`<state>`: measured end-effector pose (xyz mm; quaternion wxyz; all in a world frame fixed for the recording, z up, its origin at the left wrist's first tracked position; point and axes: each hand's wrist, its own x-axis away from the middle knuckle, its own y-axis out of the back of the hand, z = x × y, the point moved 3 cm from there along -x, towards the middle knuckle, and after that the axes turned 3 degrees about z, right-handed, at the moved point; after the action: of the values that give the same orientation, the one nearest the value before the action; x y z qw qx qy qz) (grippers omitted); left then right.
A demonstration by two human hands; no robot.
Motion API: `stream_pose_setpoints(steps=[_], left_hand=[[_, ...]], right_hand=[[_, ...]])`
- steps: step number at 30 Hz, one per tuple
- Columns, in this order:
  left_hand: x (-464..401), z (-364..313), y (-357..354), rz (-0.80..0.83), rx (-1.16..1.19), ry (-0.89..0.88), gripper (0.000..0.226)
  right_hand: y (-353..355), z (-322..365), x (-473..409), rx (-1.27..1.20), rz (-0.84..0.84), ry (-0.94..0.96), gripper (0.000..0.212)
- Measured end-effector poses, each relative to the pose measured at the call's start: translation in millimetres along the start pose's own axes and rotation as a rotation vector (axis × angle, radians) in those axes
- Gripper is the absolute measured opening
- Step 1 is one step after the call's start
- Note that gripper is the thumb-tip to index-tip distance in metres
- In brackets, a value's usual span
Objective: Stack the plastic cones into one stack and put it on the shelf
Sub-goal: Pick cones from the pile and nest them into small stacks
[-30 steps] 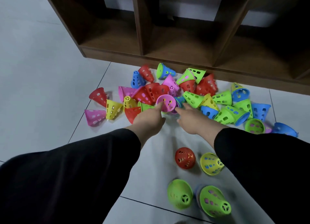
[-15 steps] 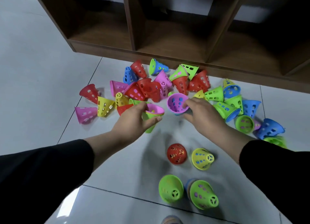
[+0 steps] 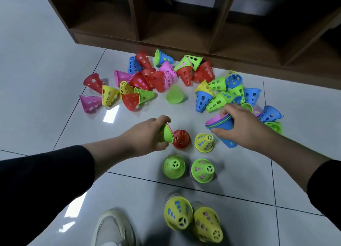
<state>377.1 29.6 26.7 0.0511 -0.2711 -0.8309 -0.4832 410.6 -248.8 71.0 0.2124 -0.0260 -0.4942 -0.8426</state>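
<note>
Pale glossy floor tiles (image 3: 36, 65) are filling the view. Nearest the camera, a grey-white shoe (image 3: 114, 229) is showing at the bottom edge, and beside it two yellow-topped stacks (image 3: 191, 221) are standing rim-down. Just beyond them two green cones (image 3: 188, 167) are sitting rim-down, then a red cone (image 3: 181, 138) and a yellow cone (image 3: 203, 142).

Compared with half a second ago, both hands are pulled back toward the person and away from the heap. The left hand (image 3: 147, 135) is gripping a short nested green and pink stack (image 3: 166, 133) with curled fingers, tipped on its side right next to the red cone. The right hand (image 3: 241, 127) is gripping a nested blue-bottomed stack (image 3: 221, 127) whose rims are showing pink, green and blue, held tilted with its narrow end down just beside the yellow cone; earlier it was only taking a single purple cone from the heap.

Farther off, the loose perforated cones (image 3: 162, 78) in red, pink, yellow, green and blue are lying scattered on their sides, with a gap now open in the middle where one green cone (image 3: 175, 96) is lying alone. Behind them the dark wooden shelf (image 3: 184, 46) is standing with its open compartments.
</note>
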Motion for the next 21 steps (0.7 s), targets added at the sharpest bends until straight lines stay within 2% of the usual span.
stream_pose_setpoints(steps=[6, 9, 11, 14, 17, 19, 21], left_hand=[[-26.4, -28.9, -14.4, 0.190, -0.369, 0.050, 0.083], [-48.6, -38.4, -21.4, 0.250, -0.542, 0.082, 0.089], [-62.3, -41.9, -26.7, 0.276, -0.587, 0.094, 0.093], [-73.6, -44.1, -36.5, 0.268, -0.565, 0.088, 0.095], [-73.0, -37.8, -41.2, 0.188, -0.387, 0.018, 0.085], [-66.7, -24.0, -39.3, 0.101, -0.231, -0.023, 0.081], [-58.3, -8.2, -31.9, -0.066, -0.084, -0.013, 0.075]], right_hand=[[-12.7, -5.4, 6.5, 0.428, 0.341, -0.116, 0.046], [-28.4, -3.3, -6.5, 0.488, 0.405, -0.084, 0.055], [-43.2, -2.2, -18.5, 0.544, 0.428, -0.050, 0.068], [-63.4, 0.8, -34.6, 0.608, 0.393, -0.027, 0.078], [-79.8, -2.5, -39.5, 0.563, 0.375, -0.034, 0.072], [-88.6, -7.6, -35.6, 0.533, 0.372, -0.028, 0.071], [-88.9, -11.0, -33.0, 0.481, 0.306, -0.016, 0.076]])
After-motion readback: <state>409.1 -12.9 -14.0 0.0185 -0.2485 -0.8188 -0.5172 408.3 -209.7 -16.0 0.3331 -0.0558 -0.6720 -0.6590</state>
